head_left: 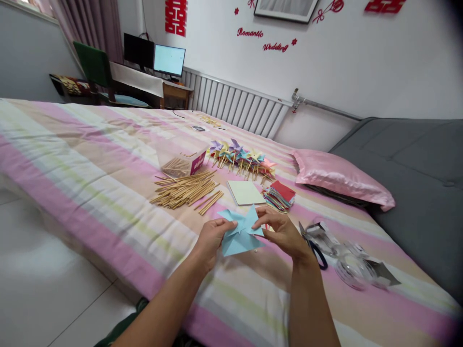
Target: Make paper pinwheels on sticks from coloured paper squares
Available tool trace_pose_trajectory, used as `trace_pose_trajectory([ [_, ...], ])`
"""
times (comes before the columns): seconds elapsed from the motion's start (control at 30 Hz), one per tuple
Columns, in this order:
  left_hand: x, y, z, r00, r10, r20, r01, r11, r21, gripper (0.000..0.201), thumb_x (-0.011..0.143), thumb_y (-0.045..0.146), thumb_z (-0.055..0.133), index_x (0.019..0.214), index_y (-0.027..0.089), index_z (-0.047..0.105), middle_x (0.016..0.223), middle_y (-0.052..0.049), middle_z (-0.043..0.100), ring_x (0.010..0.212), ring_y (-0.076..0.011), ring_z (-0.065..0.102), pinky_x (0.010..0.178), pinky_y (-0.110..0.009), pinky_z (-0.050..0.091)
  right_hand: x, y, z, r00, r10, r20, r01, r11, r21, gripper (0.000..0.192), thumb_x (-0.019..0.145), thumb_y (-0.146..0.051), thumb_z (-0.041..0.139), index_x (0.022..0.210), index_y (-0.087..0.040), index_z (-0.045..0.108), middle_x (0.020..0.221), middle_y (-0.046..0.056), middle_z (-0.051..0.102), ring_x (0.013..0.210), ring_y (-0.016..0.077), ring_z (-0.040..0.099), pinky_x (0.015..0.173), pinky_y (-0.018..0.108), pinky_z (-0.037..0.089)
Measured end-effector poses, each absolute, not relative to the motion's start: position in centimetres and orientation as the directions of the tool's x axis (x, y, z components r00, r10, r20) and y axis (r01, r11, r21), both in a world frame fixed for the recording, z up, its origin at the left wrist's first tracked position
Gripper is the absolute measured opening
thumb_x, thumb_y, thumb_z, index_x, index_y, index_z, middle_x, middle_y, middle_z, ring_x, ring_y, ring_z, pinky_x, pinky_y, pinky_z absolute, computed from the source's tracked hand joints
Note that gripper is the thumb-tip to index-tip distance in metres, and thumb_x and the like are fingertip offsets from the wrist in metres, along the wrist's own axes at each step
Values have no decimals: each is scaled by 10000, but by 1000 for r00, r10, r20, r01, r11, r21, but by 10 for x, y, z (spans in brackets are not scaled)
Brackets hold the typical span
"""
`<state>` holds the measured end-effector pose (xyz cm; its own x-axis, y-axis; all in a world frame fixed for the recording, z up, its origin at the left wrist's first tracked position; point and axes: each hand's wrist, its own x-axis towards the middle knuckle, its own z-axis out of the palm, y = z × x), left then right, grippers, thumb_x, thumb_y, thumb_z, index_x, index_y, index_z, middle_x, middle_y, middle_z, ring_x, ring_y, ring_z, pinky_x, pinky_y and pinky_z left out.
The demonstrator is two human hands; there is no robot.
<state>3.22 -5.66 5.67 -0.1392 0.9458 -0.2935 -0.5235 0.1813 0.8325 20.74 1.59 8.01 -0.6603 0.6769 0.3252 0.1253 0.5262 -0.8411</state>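
Blue paper pinwheel: light blue, its corners turned in toward the middle, held up between the two hands, above the striped bedspread (pixel 119 173); its point is (pixel 241 241).
Left hand: grasps the left side of the blue paper pinwheel, thumb on top near the centre; the hand (pixel 211 236) lies just left of the paper.
Right hand: pinches the right side between thumb and fingers; the hand (pixel 282 233) lies just right of the paper, a fingertip touching an upper blade.
Pale paper stack (pixel 246 193): flat on the bedspread, just beyond the pinwheel and the hands.
Coloured paper stack (pixel 284 191): red sheet uppermost, just right of the pale one, beyond the right hand.
Wooden sticks (pixel 183 192): a loose heap beyond the left hand, a few set apart at its right.
Clear box (pixel 198 162): behind the heap, with more sticks inside.
Assembled pinwheels (pixel 237 155): a many-coloured cluster on sticks, beyond the paper stacks.
Scissors (pixel 318 254): to the right of the right wrist, dark-handled, beside clear plastic packaging (pixel 354 271).
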Motion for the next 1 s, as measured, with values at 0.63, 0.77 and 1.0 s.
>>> trace_pose_trajectory([
  [0.63, 38, -57, 51, -202, 969, -143, -350, 65, 934, 241, 592, 327, 699, 521, 136, 572, 486, 17, 516, 470, -88, 421, 493, -222, 284, 196, 10, 85, -693, 688, 215, 282, 533, -798, 243, 804, -356, 625, 634, -186, 655, 831, 76, 672, 1095, 243, 555, 858, 327, 441],
  [0.77, 38, -57, 50, -185, 974, -132, -349, 61, 935, 249, 609, 332, 695, 534, 127, 575, 495, 18, 513, 482, -79, 413, 504, -217, 281, 196, 9, 83, -703, 678, 214, 315, 568, -761, 227, 808, -347, 620, 659, -182, 662, 907, 64, 666, 913, 206, 617, 790, 300, 445],
  [1.0, 38, -58, 52, -138, 981, -133, -358, 76, 931, 281, 642, 353, 686, 522, 134, 558, 474, 27, 482, 455, -66, 376, 481, -217, 254, 195, 7, 84, -676, 709, 200, 410, 587, -698, 216, 802, -320, 614, 641, -177, 629, 698, 11, 622, 686, 148, 579, 655, 253, 419],
])
